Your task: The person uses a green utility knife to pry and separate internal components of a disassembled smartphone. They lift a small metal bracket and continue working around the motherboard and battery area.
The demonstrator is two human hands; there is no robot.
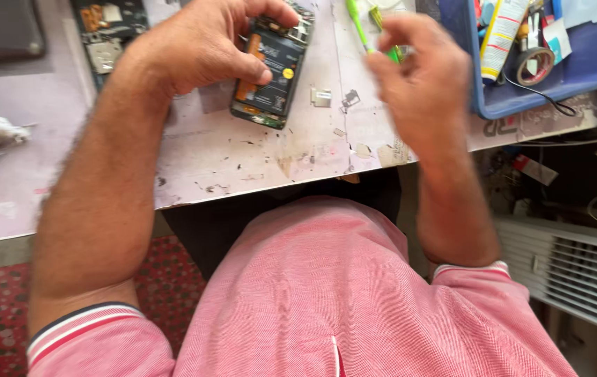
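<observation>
Two hands on worktop (256,150) | left hand (197,45) grips opened phone (270,70), fingers curled | right hand (421,77) pinches green tool (358,28)

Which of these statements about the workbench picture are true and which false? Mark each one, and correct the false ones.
1. The left hand holds an opened phone with its inner parts showing. True.
2. The right hand holds a red hammer. False: it holds a slim green tool.
3. A blue tray with a roll of tape sits at the table's right end. True.
4. The person wears a blue shirt. False: the shirt is pink-red with striped cuffs.
5. Small metal parts lie on the table beside the phone. True.
</observation>
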